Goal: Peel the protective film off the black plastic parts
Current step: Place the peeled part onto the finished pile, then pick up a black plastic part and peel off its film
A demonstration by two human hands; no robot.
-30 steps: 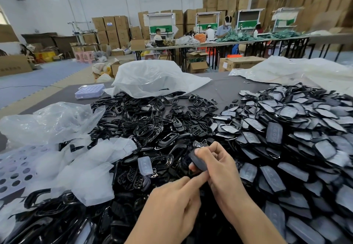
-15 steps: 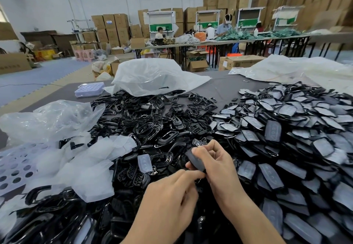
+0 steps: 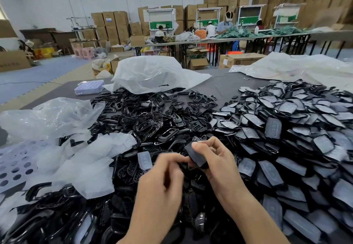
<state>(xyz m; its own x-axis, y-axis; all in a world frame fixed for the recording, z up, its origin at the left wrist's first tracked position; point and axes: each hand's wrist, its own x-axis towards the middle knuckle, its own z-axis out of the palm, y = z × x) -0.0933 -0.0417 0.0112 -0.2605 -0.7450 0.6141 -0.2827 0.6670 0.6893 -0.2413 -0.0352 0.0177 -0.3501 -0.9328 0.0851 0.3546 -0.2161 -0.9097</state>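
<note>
Clear plastic bags [image 3: 47,117] sit well left of yr hands, prob. the discard side, out of yr way. One loose film piece [image 3: 145,160] lies on the bare black frames [image 3: 149,121] just left of yr left hand [image 3: 162,182]. That hand is curled, fingertips at the lower-left edge of the black part [image 3: 196,155]; looks like you're picking for a film corner. Yr right hand [image 3: 215,159] clamps the part, thumb on its upper face, and holds it above the pile, tilted toward you so the edge is reachable. Right of yr hands, the film-covered parts [image 3: 286,129] are heaped on the counter [image 3: 225,85], close by for the next grab.

Hard to make out: left hand is motion-blurred, so can't tell if it has film pinched or is only touching. Whether any film on the held part has lifted: can't tell. Right fingers behind the part are mostly hidden. Bottom & right sides of the heap are cut off by the frame edge.
</note>
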